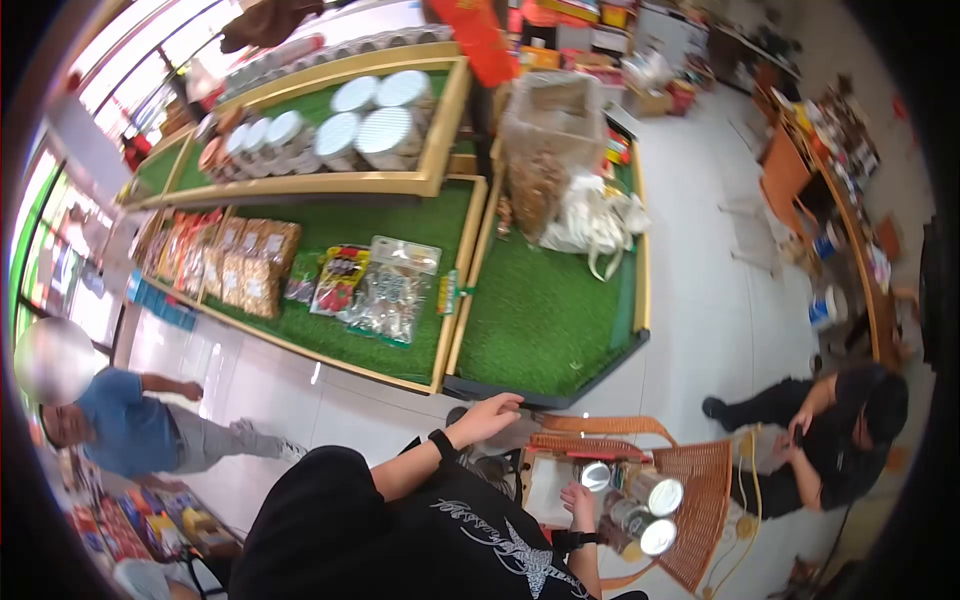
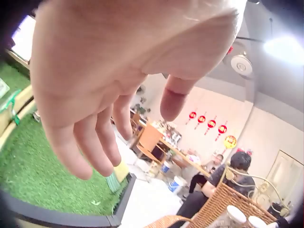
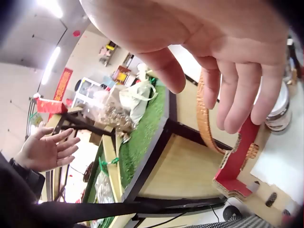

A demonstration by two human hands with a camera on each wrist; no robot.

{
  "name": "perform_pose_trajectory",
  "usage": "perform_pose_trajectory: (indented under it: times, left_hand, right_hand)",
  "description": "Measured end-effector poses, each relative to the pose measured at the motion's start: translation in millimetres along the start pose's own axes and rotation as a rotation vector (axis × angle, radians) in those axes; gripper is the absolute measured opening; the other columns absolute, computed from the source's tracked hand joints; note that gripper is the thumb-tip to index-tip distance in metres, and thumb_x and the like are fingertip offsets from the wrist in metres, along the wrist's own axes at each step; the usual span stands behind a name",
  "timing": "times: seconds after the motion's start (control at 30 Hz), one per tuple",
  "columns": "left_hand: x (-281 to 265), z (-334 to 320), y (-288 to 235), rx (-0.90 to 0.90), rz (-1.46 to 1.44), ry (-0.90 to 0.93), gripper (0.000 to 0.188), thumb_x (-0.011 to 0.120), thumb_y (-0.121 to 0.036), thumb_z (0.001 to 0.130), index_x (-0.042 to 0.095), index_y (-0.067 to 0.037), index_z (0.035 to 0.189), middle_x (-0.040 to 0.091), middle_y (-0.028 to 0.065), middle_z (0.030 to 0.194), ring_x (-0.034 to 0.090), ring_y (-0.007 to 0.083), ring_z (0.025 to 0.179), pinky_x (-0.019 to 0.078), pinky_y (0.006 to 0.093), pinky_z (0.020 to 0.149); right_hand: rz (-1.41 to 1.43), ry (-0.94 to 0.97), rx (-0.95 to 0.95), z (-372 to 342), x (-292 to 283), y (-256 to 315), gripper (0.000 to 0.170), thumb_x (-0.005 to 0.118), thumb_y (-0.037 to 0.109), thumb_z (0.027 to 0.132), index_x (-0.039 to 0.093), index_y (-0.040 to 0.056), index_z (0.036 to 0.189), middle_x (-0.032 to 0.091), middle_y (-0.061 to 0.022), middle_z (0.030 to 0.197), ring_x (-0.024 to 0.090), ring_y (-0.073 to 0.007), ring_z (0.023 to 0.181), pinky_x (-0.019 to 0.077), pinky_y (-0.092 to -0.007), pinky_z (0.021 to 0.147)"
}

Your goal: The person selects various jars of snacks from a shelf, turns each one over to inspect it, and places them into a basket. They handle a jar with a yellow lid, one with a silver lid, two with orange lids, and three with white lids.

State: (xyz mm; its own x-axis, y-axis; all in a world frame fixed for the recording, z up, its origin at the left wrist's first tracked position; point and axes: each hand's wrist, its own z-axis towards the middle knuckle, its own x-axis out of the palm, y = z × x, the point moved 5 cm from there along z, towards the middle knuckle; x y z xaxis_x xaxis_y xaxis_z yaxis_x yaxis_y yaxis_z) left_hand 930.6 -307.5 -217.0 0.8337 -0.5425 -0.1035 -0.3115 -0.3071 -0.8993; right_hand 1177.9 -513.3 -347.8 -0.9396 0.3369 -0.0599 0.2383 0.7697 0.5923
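My left hand (image 1: 487, 418) is held out near the dark front edge of the turf-lined display stand (image 1: 540, 330), its fingers relaxed and holding nothing. In the left wrist view the fingers (image 2: 102, 142) hang loosely with the thumb apart. My right hand (image 1: 580, 505) is over a red cardboard box (image 1: 541, 487) with a pale inside, close to a silver-lidded jar (image 1: 595, 477). The right wrist view shows its fingers (image 3: 232, 95) loose with nothing gripped, and the red box edge (image 3: 244, 152) below. More jars (image 1: 660, 495) with silver lids stand beside the box on a wicker chair (image 1: 697, 480).
A white bag (image 1: 590, 215) and a large clear plastic bag (image 1: 550, 120) sit on the turf. Packaged dry goods (image 1: 390, 290) fill the lower shelf, lidded jars (image 1: 388, 135) the upper. One person (image 1: 850, 435) sits at right; another (image 1: 130, 420) stands at left.
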Motion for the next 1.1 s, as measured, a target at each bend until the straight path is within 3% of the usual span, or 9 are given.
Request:
perform_pose_trajectory:
  times: [0.17, 0.33, 0.4, 0.5, 0.67, 0.87, 1.1]
  left_hand:
    - [-38.1, -36.4, -8.8, 0.09, -0.117, -0.184, 0.042, 0.056, -0.021, 0.083, 0.048, -0.004, 0.12, 0.058, 0.0145, 0.111, 0.057, 0.0229, 0.101, 0.0444, 0.0313, 0.086]
    - [-83.0, -66.9, -27.3, 0.235, -0.04, -0.27, 0.046, 0.057, -0.021, 0.083, 0.046, 0.0, 0.122, 0.056, 0.0157, 0.113, 0.056, 0.0243, 0.102, 0.0438, 0.0335, 0.088]
    - [-111.2, -88.0, -32.4, 0.238, -0.044, -0.336, 0.046, 0.057, -0.022, 0.083, 0.045, 0.0, 0.122, 0.056, 0.0156, 0.114, 0.055, 0.0246, 0.102, 0.0436, 0.0334, 0.088]
    - [-153.9, -120.4, -23.0, 0.241, -0.061, -0.449, 0.047, 0.058, -0.022, 0.083, 0.045, -0.001, 0.123, 0.056, 0.0151, 0.115, 0.055, 0.0245, 0.103, 0.0432, 0.0332, 0.088]
    - [-209.7, -171.1, 7.0, 0.215, -0.147, -0.697, 0.044, 0.057, -0.022, 0.084, 0.047, -0.004, 0.123, 0.057, 0.0143, 0.112, 0.055, 0.0224, 0.102, 0.0431, 0.033, 0.087]
    - [-221.5, -228.6, 35.5, 0.172, -0.321, -0.982, 0.042, 0.057, -0.02, 0.084, 0.047, -0.003, 0.121, 0.057, 0.0142, 0.112, 0.055, 0.0228, 0.103, 0.0426, 0.0332, 0.09]
    - [-182.1, -277.0, 57.9, 0.043, -0.494, -1.322, 0.039, 0.054, -0.013, 0.085, 0.046, -0.002, 0.122, 0.056, 0.0138, 0.114, 0.054, 0.0225, 0.106, 0.0414, 0.0332, 0.092]
  right_hand:
    - [-0.078, 0.135, -0.247, -21.3, 70.5, 91.3, 0.027, 0.052, 0.018, 0.084, 0.055, 0.0052, 0.107, 0.063, -0.0073, 0.089, 0.061, -0.0139, 0.079, 0.0427, -0.0217, 0.064]
    - [-0.09, 0.323, -0.48, -46.1, 148.1, 163.1, 0.024, 0.048, 0.01, 0.086, 0.054, 0.0021, 0.108, 0.062, -0.0082, 0.095, 0.058, -0.0134, 0.083, 0.0442, -0.0239, 0.073]
    - [-0.093, 0.416, -0.506, -61.6, 182.3, 183.3, 0.023, 0.048, 0.003, 0.086, 0.054, 0.0, 0.108, 0.062, -0.0098, 0.097, 0.057, -0.0133, 0.084, 0.0441, -0.0232, 0.075]
    - [-0.15, 0.55, -0.568, -70.6, 231.9, 198.7, 0.025, 0.047, 0.01, 0.086, 0.055, 0.0023, 0.109, 0.063, -0.0088, 0.098, 0.058, -0.0126, 0.084, 0.0441, -0.024, 0.074]
    - [-0.279, 0.633, -0.662, -92.2, 310.9, 225.4, 0.023, 0.047, 0.009, 0.086, 0.056, 0.0011, 0.106, 0.063, -0.0085, 0.097, 0.058, -0.0137, 0.084, 0.0436, -0.024, 0.073]
    - [-0.355, 0.914, -0.671, -105.3, 388.3, 238.4, 0.021, 0.047, 0.005, 0.085, 0.057, -0.0005, 0.102, 0.063, -0.0094, 0.095, 0.059, -0.014, 0.083, 0.0446, -0.0248, 0.073]
    - [-0.55, 1.197, -0.596, -119.4, 449.3, 247.8, 0.02, 0.047, 0.003, 0.085, 0.057, -0.0023, 0.101, 0.063, -0.0103, 0.093, 0.059, -0.015, 0.084, 0.0465, -0.0267, 0.079]
